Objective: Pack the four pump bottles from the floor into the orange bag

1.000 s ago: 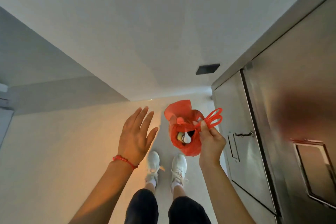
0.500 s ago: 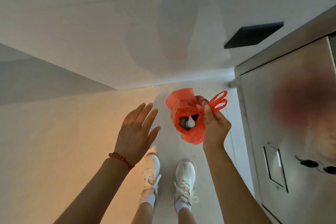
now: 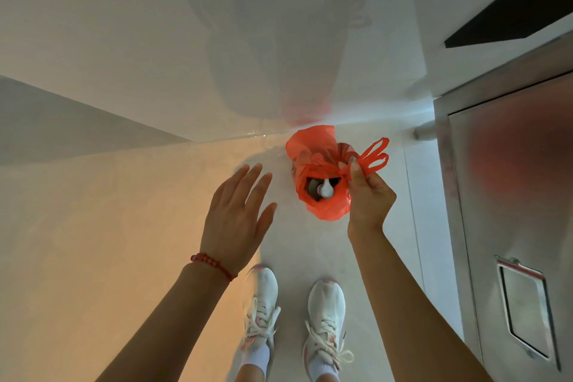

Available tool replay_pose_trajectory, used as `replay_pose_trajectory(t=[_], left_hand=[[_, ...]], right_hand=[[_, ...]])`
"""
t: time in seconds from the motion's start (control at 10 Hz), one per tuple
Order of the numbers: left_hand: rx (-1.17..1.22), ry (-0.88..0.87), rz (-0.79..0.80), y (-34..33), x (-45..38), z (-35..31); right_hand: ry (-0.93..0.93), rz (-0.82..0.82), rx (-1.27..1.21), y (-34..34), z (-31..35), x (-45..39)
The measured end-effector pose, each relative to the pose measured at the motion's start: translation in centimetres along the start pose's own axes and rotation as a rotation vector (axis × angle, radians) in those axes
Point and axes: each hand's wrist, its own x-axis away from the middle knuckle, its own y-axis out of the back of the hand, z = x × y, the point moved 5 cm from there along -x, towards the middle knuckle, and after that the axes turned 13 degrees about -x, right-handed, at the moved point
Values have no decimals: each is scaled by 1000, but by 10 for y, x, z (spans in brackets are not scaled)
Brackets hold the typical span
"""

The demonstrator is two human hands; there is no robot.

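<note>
item: orange bag [image 3: 322, 195], thin plastic, hanging clear of the floor [image 3: 310, 245] in front of the standing person, above and ahead of the white shoes [image 3: 325, 301]. mouth partly gathered, still gaping enough to show contents.

contents: a white pump head [image 3: 326, 190] and one dark rounded top beside it, both inside the bag. how many bottles are in there cannot be told from this angle; none lies on the visible floor.

right hand [image 3: 367, 195]: thumb and fingers pinched on the bunched handle loops [image 3: 373, 158], carrying the bag's weight; the bag body hangs just left of and touching this hand.

left hand [image 3: 237, 217]: spread, palm down, fingers fanned, holding nothing, level with the bag and apart from it on its left.

surroundings: pale wall ahead, steel cabinet [image 3: 511, 195] to the right.

step in hand, by judgement: packing looks finished or close to it; the bag is lifted and being held by its handles.

next move, by judgement: calls for the free left hand to steady the bag from beneath or take the second loop, since thin film under bottle weight may stretch or swing.
</note>
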Motion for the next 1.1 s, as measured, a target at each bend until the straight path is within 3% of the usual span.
replay_pose_trajectory(t=[0.8, 1.1], left_hand=[[28, 54, 64, 9, 21, -2], [34, 51, 35, 72, 44, -13]], right_hand=[[117, 66, 124, 18, 19, 43], [179, 249, 426, 34, 79, 104]])
